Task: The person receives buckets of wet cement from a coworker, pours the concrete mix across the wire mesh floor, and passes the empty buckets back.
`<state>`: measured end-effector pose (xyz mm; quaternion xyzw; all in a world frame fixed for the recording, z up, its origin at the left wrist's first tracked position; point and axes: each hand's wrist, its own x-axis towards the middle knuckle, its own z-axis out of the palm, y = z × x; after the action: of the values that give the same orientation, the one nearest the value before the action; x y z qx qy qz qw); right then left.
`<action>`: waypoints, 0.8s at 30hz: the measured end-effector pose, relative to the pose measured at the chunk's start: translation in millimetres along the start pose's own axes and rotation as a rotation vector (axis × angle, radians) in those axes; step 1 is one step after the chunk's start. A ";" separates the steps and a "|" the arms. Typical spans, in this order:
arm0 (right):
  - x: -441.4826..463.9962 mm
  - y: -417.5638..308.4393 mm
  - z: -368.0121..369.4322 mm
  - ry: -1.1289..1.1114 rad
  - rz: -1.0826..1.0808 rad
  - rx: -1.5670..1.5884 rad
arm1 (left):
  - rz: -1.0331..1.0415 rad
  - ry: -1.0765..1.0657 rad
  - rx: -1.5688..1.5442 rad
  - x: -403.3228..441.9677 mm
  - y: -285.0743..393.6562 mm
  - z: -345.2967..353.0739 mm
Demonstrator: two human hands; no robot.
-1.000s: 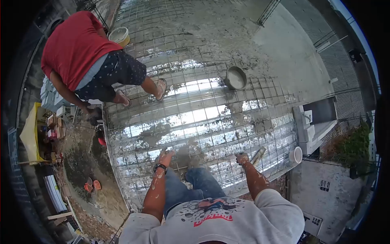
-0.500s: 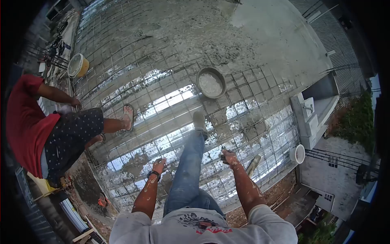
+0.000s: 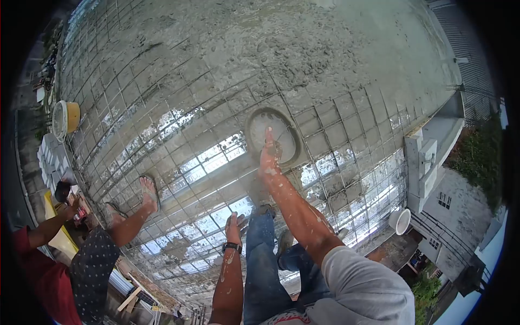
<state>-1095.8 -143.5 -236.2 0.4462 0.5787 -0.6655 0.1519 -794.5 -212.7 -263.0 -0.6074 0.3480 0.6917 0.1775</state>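
One head view: from my remote seat I look down past the wearer's own jeans [image 3: 260,254] to wet concrete [image 3: 303,62] and steel mesh [image 3: 323,128].
Round tub [image 3: 296,140]: it sits on the mesh, around the middle of the picture, with its mouth upward; some grey matter is visible inside.
Right hand [image 3: 270,154]: it is stretched forward over the near part of the tub, and its fingers come in front of the opening. Whether this grip grasps the tub or is only above it, I cannot tell.
Left hand [image 3: 233,230]: it hangs lower, just beside the jeans, above the mesh; here the grip is released, with the fingers loosely apart. A dark watch [image 3: 232,247] is around this wrist.
Mesh squares: the bars cross one another around the tub, and below them I see shiny sheet [image 3: 222,154] between patches of concrete.
Concrete surface: rough and lumpy beyond the tub, smoother toward the upper right.
Co-worker [image 3: 95,271]: at lower left I see a person in red shirt [image 3: 51,295] and dark patterned shorts, one sandalled foot [image 3: 148,192] upon the mesh.
Yellow bucket [image 3: 73,116]: it stands near the left edge of the mesh.
White bucket [image 3: 400,221]: it is at the right side, well apart from the tub.
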 end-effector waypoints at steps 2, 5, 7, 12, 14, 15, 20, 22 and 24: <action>-14.1 -51.8 -54.0 -0.038 0.150 0.226 | -0.115 -0.110 -0.118 20.9 2.8 30.2; -23.4 -124.4 -100.3 -0.154 0.179 0.110 | -0.103 -0.202 -0.265 77.1 -6.0 85.6; -2.1 -165.0 -134.8 -0.340 0.211 0.010 | -0.228 -0.335 -0.540 104.8 -1.4 132.3; 112.6 -273.5 -220.8 -0.605 0.438 -0.223 | -0.012 -0.419 -0.635 189.3 -2.3 275.3; 181.4 -263.9 -265.3 -0.743 0.284 -0.454 | 0.019 -0.411 -0.670 218.3 -25.0 319.8; 203.0 -263.3 -282.1 -0.776 0.269 -0.590 | 0.013 -0.399 -0.667 232.3 -35.1 342.4; 303.2 -316.1 -355.3 -0.763 0.071 -1.023 | 0.004 -0.365 -0.651 275.0 -80.5 452.6; 342.4 -326.2 -399.4 -0.609 -0.051 -1.086 | -0.005 -0.376 -0.608 278.4 -93.4 504.8; 374.1 -335.6 -448.3 -0.442 -0.164 -1.048 | 0.017 -0.413 -0.511 275.3 -101.8 566.2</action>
<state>-1357.4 475.5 -280.6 0.1151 0.8184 -0.3771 0.4180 -1187.0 203.9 -544.1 -0.4762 0.1250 0.8667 0.0805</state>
